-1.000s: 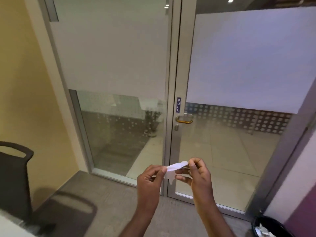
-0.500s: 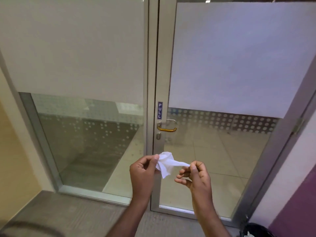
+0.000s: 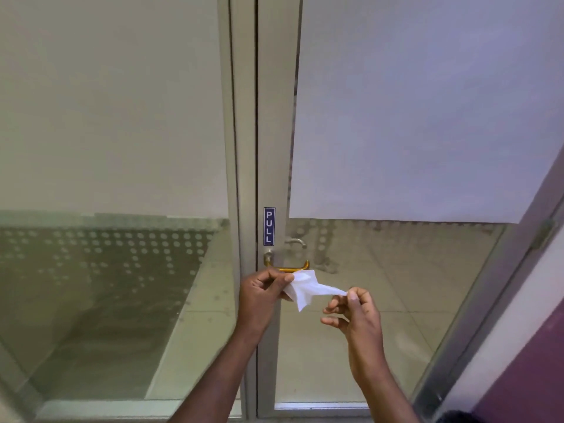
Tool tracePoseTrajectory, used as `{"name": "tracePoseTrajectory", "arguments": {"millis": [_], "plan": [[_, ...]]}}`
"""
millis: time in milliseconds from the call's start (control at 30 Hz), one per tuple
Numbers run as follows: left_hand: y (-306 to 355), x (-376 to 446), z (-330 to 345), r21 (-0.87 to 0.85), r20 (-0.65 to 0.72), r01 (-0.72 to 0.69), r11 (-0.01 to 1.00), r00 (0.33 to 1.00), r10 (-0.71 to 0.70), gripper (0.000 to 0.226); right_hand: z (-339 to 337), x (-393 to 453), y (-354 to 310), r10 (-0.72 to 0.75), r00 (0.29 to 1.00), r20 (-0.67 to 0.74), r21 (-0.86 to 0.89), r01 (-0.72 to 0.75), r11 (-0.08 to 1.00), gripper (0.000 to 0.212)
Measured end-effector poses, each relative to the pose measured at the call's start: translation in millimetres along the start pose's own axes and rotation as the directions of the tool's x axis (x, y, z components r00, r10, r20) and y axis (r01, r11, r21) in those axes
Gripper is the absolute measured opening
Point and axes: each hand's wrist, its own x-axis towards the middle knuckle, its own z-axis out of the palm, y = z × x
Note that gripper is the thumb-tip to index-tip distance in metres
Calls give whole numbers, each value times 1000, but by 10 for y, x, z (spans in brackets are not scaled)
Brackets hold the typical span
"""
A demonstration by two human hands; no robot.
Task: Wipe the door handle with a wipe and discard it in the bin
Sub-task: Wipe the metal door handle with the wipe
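Observation:
A white wipe is stretched between both hands in front of the glass door. My left hand pinches its bunched end just under the brass door handle. My right hand pinches the thin twisted end lower to the right. The handle's lever sticks out to the right from the door frame, partly hidden behind my left fingers and the wipe. The black rim of the bin barely shows at the bottom right edge.
A blue PULL sign sits on the door frame above the handle. A fixed glass panel lies to the left. A purple wall closes in on the right.
The view has moved closer to the door; the chair and yellow wall left the frame. Both hands rose towards the handle and drew the wipe further apart.

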Motion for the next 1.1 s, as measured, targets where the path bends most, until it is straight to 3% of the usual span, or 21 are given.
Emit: {"name": "tracePoseTrajectory", "arguments": {"millis": [200,367,567,667,800,1100], "plan": [[-430,537,178,7,-51,74,997,996,-74,22,-86,695,180,-24,996,-85,-57,19,998,18],[-722,793,340,45,-116,119,992,987,-113,15,-179,1196,348,-36,997,-74,-87,30,996,19],[-951,1047,401,58,-209,178,982,964,-162,14,-316,1660,576,37,987,-156,-149,-60,987,19],[-1064,1158,433,69,-246,213,975,951,-190,19,-331,1838,745,168,976,-141,-167,-191,967,16],[-1250,1247,443,151,-263,241,959,945,-196,13,-272,2081,941,358,918,-171,-146,-383,912,13],[-1644,1290,193,477,-254,156,865,967,-35,16,-11,2451,1204,256,933,-252,-308,-328,893,12]]}}
